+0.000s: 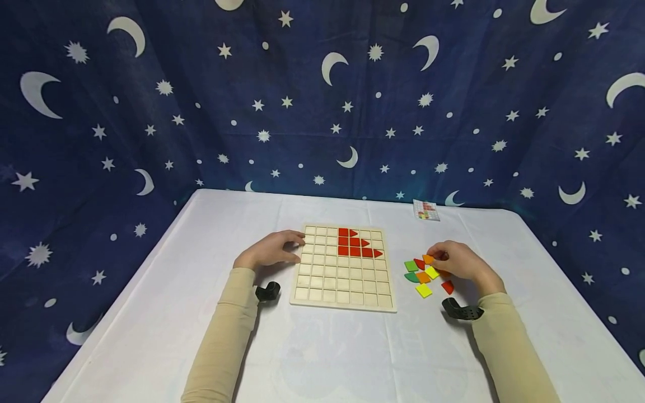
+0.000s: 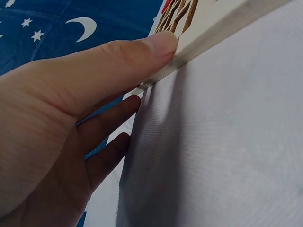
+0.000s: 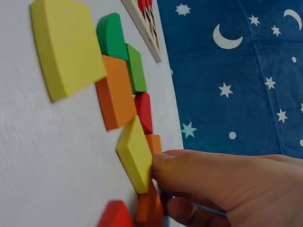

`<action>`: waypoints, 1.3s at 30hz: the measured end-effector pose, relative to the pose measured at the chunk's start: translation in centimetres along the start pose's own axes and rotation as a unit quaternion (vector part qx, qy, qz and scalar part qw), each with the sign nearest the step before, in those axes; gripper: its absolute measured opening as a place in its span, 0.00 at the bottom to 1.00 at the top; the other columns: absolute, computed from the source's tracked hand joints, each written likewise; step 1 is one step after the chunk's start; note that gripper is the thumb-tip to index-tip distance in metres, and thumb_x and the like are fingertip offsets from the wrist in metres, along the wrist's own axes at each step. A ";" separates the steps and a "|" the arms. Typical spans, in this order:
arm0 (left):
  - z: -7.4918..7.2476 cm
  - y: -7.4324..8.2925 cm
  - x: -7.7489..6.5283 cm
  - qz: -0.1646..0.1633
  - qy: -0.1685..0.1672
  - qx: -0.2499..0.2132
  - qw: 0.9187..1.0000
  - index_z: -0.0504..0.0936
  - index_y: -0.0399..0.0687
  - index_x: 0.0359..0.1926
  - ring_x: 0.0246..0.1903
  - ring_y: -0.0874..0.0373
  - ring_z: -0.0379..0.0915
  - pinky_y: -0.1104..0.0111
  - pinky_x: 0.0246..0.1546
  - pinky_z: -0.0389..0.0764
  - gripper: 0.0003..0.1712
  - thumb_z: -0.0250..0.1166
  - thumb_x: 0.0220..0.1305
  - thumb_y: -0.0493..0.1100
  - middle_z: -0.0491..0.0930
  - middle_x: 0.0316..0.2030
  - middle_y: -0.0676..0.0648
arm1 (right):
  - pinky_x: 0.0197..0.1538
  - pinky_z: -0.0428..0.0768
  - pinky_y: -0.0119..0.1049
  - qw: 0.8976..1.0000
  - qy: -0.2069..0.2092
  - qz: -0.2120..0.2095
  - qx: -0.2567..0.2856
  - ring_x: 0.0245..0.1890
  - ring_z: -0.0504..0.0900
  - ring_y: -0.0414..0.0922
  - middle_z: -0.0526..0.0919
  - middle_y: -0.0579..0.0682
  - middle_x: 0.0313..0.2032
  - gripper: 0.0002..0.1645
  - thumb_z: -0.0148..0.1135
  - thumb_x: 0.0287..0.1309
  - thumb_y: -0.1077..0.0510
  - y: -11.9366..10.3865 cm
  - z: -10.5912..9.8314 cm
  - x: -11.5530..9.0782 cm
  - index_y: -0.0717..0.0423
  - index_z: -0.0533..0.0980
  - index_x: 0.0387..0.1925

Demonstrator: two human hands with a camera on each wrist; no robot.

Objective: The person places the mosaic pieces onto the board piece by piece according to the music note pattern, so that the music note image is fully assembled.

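Note:
My left hand (image 1: 272, 247) is at the left edge of a wooden grid board (image 1: 327, 280). In the left wrist view its thumb (image 2: 161, 45) rests on the board's rim, the other fingers loosely extended beside it. Red squares and triangles (image 1: 349, 242) fill stepped rows in the board's upper part. My right hand (image 1: 456, 260) reaches into a loose group of coloured tiles. Its thumb (image 3: 163, 165) lies against a yellow tile (image 3: 135, 153), close to an orange tile (image 3: 154, 142). The other fingertips are hidden, so whether they pinch a tile is unclear.
Around the right hand lie a green square (image 1: 411, 266), a green rounded tile (image 1: 411, 277), another yellow tile (image 1: 424, 290) and a red rounded tile (image 1: 448, 287). A printed pattern card (image 1: 426, 210) lies near the table's back edge, before a starry blue curtain (image 1: 302, 112).

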State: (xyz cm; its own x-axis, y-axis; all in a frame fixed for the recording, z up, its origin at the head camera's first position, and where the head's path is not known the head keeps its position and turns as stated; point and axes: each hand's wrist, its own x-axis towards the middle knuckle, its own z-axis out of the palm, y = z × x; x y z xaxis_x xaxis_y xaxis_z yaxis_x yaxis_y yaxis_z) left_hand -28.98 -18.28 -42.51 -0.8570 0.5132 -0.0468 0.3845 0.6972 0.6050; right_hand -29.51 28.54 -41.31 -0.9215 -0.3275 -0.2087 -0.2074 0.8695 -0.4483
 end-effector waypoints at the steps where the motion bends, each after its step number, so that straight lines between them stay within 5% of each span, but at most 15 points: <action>1: 0.0 0.0 0.0 -0.001 -0.001 -0.001 1.000 0.78 0.40 0.59 0.70 0.47 0.57 0.55 0.70 0.59 0.27 0.71 0.59 0.44 0.67 0.68 0.44 | 0.41 0.78 0.39 1.000 0.002 0.000 -0.002 0.35 0.73 0.48 0.80 0.51 0.36 0.16 0.64 0.61 0.61 0.0 0.1 0.1 0.64 0.79 0.50; 12: 0.1 -0.1 0.2 -0.007 -0.001 -0.004 1.000 0.78 0.41 0.59 0.70 0.47 0.57 0.56 0.70 0.59 0.27 0.71 0.59 0.44 0.67 0.68 0.44 | 0.49 0.78 0.50 0.999 0.043 -0.028 -0.018 0.38 0.72 0.49 0.79 0.54 0.40 0.17 0.66 0.60 0.58 0.1 0.4 0.2 0.62 0.81 0.49; 20: 0.2 -0.2 0.2 -0.004 -0.001 -0.002 1.000 0.78 0.41 0.59 0.70 0.47 0.57 0.56 0.71 0.58 0.27 0.72 0.59 0.44 0.67 0.68 0.44 | 0.45 0.81 0.44 0.998 0.061 -0.021 -0.014 0.38 0.74 0.49 0.79 0.55 0.41 0.20 0.65 0.63 0.54 -0.5 0.6 0.3 0.64 0.78 0.50; 26: 0.2 -0.3 0.2 -0.002 0.002 0.000 1.000 0.78 0.40 0.58 0.70 0.47 0.57 0.56 0.71 0.58 0.27 0.72 0.59 0.43 0.67 0.68 0.44 | 0.37 0.80 0.36 0.994 0.078 -0.070 0.002 0.38 0.75 0.48 0.81 0.53 0.42 0.19 0.65 0.63 0.53 -3.6 1.1 0.9 0.61 0.79 0.50; 39: 0.2 -0.2 0.2 0.005 0.003 0.001 1.000 0.78 0.40 0.58 0.70 0.47 0.57 0.56 0.71 0.58 0.27 0.71 0.59 0.43 0.68 0.67 0.44 | 0.42 0.79 0.37 0.980 0.039 -0.193 -0.041 0.36 0.74 0.43 0.81 0.49 0.41 0.16 0.67 0.61 0.54 -11.8 4.1 3.0 0.58 0.80 0.48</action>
State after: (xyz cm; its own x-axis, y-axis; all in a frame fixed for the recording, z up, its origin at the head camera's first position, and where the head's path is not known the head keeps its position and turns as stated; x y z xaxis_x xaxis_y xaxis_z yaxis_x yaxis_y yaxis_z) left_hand -29.17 -18.27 -42.81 -0.8547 0.5179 -0.0363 0.3943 0.6930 0.6035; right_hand -28.45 15.81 -40.23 -0.7906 -0.6116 0.0317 -0.5685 0.7136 -0.4094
